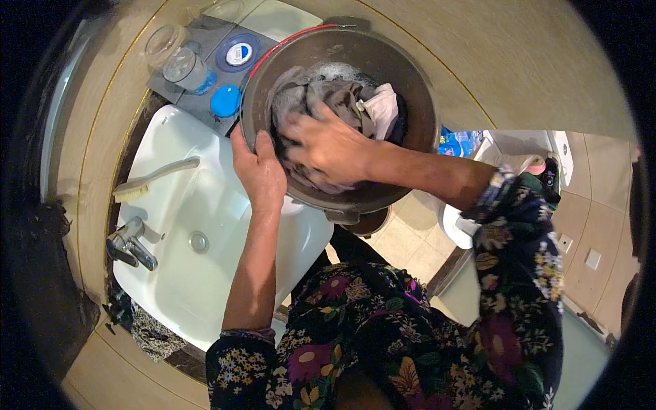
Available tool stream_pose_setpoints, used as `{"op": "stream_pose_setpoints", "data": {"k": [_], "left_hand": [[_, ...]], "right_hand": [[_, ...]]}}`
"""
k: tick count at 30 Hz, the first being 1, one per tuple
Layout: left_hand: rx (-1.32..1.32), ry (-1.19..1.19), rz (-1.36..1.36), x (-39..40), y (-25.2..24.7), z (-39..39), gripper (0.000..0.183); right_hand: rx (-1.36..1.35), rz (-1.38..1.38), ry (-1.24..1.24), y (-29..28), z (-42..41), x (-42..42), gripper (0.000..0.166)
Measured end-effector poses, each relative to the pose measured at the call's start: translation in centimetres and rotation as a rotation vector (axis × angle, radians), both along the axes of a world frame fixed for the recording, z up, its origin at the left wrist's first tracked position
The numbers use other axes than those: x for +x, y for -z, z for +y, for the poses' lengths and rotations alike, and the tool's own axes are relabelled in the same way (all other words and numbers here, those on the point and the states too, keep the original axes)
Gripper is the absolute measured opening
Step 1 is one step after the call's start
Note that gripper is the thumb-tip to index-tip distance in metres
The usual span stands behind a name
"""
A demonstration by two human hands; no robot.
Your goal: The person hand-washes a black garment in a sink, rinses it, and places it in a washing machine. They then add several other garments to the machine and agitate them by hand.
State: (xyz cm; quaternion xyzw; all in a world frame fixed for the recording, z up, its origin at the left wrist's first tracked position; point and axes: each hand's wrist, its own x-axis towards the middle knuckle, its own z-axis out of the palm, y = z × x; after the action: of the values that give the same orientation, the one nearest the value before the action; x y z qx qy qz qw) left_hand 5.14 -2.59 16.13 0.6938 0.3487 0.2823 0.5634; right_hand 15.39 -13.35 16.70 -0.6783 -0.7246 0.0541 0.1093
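A large brown plastic bucket [415, 77] with a red handle rests beside and partly over the corner of the white sink. Inside it lie wet dark clothes [343, 97] with suds around them and a white cloth [384, 110] on the right. My left hand [261, 169] grips the bucket's rim at the lower left, thumb towards the inside. My right hand [328, 143] reaches into the bucket and presses on the dark clothes; it is blurred, and its fingertips are partly hidden among the fabric, so I cannot tell whether they hold it.
In the white sink [220, 287], a scrubbing brush [159, 177] lies on the far ledge near the chrome faucet [131, 245]. Glass jars [179, 64], a blue lid [225, 101] and a round blue container [238, 53] stand on the grey counter. A patterned cloth [154, 333] hangs beside the sink.
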Motion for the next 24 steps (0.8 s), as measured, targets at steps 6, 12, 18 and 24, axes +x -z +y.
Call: {"op": "stream_pose_setpoints", "data": {"k": [6,12,18,24], "left_hand": [[-0.091,0.011,-0.027,0.1,0.2,-1.6,0.036],[0.041,0.022,-0.016,0.1,0.2,-0.4,0.036],[0.174,0.083,0.045,1.0,0.1,-0.1,0.032],[-0.031,0.019,-0.029,-0.3,0.4,0.0,0.028]], "right_hand": [[0.05,-0.066,0.089,5.7,-0.4,2.3,0.043],[0.006,0.128,0.512,7.6,5.3,5.3,0.043],[0.058,0.411,0.752,4.2,3.9,8.4,0.041],[-0.105,0.003,0.117,0.6,-3.2,3.5,0.055]]}}
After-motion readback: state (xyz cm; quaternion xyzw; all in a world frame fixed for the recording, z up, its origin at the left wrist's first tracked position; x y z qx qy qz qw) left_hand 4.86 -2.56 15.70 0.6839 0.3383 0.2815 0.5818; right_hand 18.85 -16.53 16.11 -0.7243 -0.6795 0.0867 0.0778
